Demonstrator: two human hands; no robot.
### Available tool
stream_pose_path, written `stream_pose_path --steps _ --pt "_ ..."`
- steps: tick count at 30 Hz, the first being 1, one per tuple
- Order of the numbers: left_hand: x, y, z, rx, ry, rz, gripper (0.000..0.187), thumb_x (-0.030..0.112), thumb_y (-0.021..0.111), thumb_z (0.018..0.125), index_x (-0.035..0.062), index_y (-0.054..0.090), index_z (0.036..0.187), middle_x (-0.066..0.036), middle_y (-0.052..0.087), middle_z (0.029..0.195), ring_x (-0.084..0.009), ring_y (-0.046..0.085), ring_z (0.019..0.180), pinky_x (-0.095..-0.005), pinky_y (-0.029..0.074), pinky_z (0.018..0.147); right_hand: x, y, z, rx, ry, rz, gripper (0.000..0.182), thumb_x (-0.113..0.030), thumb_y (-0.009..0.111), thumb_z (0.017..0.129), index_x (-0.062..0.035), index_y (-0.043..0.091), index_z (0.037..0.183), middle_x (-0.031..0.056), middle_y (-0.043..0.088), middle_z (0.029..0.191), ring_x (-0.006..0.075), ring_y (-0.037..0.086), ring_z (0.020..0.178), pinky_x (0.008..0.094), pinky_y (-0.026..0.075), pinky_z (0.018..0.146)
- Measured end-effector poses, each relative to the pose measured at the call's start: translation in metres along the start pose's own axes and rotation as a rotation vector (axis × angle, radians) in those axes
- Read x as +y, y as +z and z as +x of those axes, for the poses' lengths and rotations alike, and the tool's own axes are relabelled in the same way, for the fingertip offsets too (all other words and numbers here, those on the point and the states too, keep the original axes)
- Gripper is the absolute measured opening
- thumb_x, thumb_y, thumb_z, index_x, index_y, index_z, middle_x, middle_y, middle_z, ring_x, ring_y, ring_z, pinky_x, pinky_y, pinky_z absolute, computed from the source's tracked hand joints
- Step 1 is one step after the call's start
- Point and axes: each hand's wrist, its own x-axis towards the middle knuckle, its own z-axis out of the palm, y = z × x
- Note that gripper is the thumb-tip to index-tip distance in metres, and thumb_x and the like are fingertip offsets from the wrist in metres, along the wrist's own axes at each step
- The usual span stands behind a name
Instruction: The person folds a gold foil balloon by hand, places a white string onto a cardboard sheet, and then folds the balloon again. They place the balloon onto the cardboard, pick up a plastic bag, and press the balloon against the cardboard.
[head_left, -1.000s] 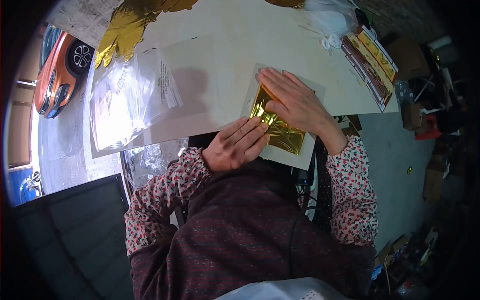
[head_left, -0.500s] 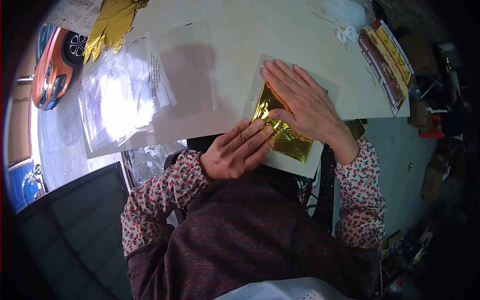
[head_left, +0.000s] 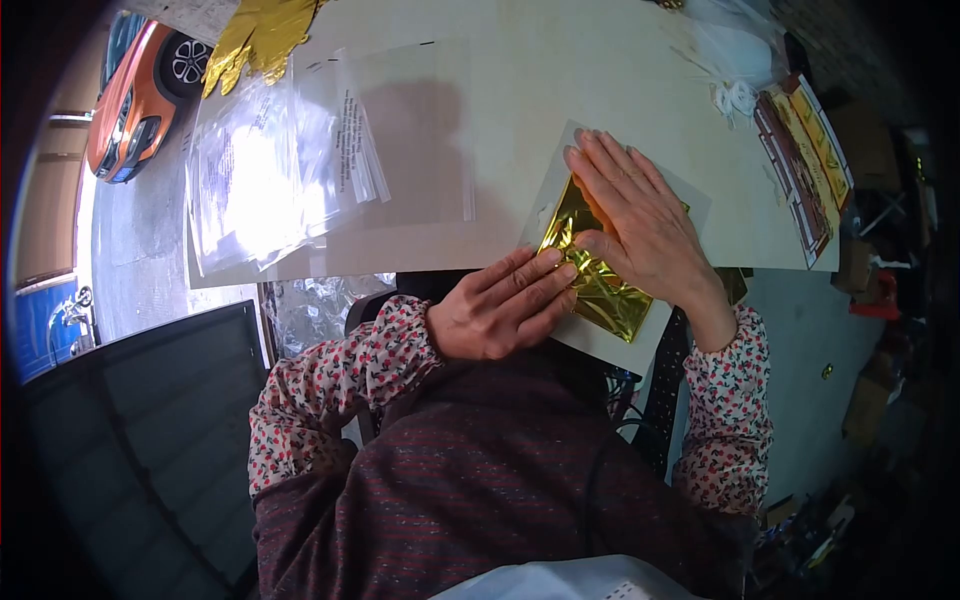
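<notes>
A shiny, creased gold foil sheet (head_left: 618,308) lies at the table's front edge, inside or beneath a clear plastic sleeve (head_left: 693,192). A pale card or sheet (head_left: 632,352) shows under its near end, sticking out past the edge. My right hand (head_left: 645,232) rests flat on the upper part of the foil, fingers stretched out and thumb apart. From the left, my left hand (head_left: 503,308) reaches in with fingers extended, its fingertips touching the foil's left side. Neither hand grips anything. The fingers and palm hide part of the foil.
Clear plastic bags (head_left: 270,180) are piled on the table's left, beside a gold glove-shaped foil piece (head_left: 262,42). Printed cardboard (head_left: 808,165) and a white string bundle (head_left: 735,98) lie at the right. A dark panel (head_left: 150,430) stands lower left; an orange car (head_left: 130,125) is beyond.
The camera view has turned slightly, so the table and foil appear farther right. Both hands stay on the foil in nearly the same places.
</notes>
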Motion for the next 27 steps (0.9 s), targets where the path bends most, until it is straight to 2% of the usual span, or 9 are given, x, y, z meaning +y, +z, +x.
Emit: stream_pose_path --steps 8,14,17,19,21,23,24,26,27 --pt "0.001 -0.003 0.006 -0.011 -0.015 -0.033 0.028 0.007 0.063 0.082 0.0037 0.066 0.110 -0.014 0.068 0.119 -0.0302 0.065 0.115 -0.0432 0.053 0.098 0.011 -0.009 0.001 0.056 0.159 0.654 0.075 -0.057 0.030 0.103 -0.0019 0.028 0.153 0.0178 0.041 0.152 0.0303 0.034 0.144 0.0415 0.021 0.120" --pt "-0.001 0.000 0.004 0.028 0.015 -0.033 0.029 0.011 0.064 0.082 0.0037 0.065 0.110 -0.015 0.066 0.121 -0.0301 0.063 0.117 -0.0429 0.051 0.100 0.031 -0.004 0.003 0.426 0.257 1.328 0.070 -0.054 0.029 0.105 0.0021 0.036 0.147 0.0211 0.046 0.146 0.0280 0.040 0.140 0.0396 0.029 0.116" --pt "-0.002 0.003 0.005 0.035 0.030 -0.033 0.029 0.011 0.064 0.081 0.0038 0.065 0.109 -0.015 0.066 0.121 -0.0303 0.063 0.117 -0.0431 0.052 0.100 0.037 -0.024 -0.031 0.811 0.368 1.505 0.064 -0.052 0.033 0.105 0.0039 0.052 0.131 0.0187 0.059 0.130 0.0253 0.057 0.122 0.0370 0.043 0.103" --pt "-0.002 0.000 0.006 0.023 0.031 -0.038 0.028 0.011 0.065 0.080 0.0036 0.066 0.108 -0.015 0.066 0.121 -0.0301 0.063 0.117 -0.0432 0.052 0.099 0.038 -0.021 -0.086 0.887 0.536 1.296 0.057 -0.049 0.040 0.105 0.0031 0.063 0.109 0.0131 0.069 0.100 0.0208 0.069 0.089 0.0341 0.054 0.082" --pt "-0.003 -0.002 0.008 0.026 0.029 -0.035 0.028 0.011 0.065 0.080 0.0036 0.066 0.107 -0.015 0.066 0.121 -0.0300 0.063 0.117 -0.0431 0.052 0.099 0.010 -0.015 -0.123 0.685 0.820 1.115 0.051 -0.044 0.045 0.104 0.0018 0.067 0.096 0.0074 0.069 0.079 0.0184 0.068 0.067 0.0319 0.056 0.069" --pt "-0.001 -0.002 0.006 0.032 0.023 -0.030 0.027 0.010 0.065 0.081 0.0037 0.066 0.107 -0.015 0.066 0.121 -0.0299 0.063 0.117 -0.0428 0.052 0.100 -0.024 0.004 -0.124 0.550 1.197 1.125 0.047 -0.042 0.052 0.102 0.0018 0.067 0.096 0.0051 0.067 0.073 0.0174 0.065 0.059 0.0312 0.055 0.065" --pt "0.001 -0.003 0.005 0.030 0.022 -0.030 0.028 0.010 0.064 0.081 0.0040 0.066 0.107 -0.015 0.066 0.121 -0.0299 0.063 0.117 -0.0425 0.052 0.100 -0.026 0.016 -0.128 0.477 1.103 1.291 0.044 -0.042 0.058 0.100 0.0014 0.068 0.100 0.0072 0.070 0.083 0.0163 0.068 0.070 0.0313 0.056 0.071" --pt "0.001 -0.005 0.006 0.026 0.022 -0.015 0.028 0.010 0.064 0.081 0.0045 0.066 0.109 -0.014 0.066 0.121 -0.0298 0.062 0.118 -0.0421 0.051 0.101 -0.042 0.025 -0.108 0.680 1.071 1.673 0.045 -0.042 0.061 0.097 0.0013 0.067 0.107 0.0097 0.071 0.098 0.0154 0.069 0.090 0.0334 0.056 0.084" --pt "0.001 -0.004 0.005 0.020 0.027 0.003 0.030 0.010 0.065 0.082 0.0064 0.066 0.111 -0.013 0.066 0.123 -0.0296 0.062 0.119 -0.0420 0.050 0.103 -0.029 0.036 -0.116 0.540 1.039 1.757 0.048 -0.040 0.062 0.097 0.0028 0.064 0.118 0.0117 0.068 0.113 0.0168 0.065 0.107 0.0341 0.050 0.097"
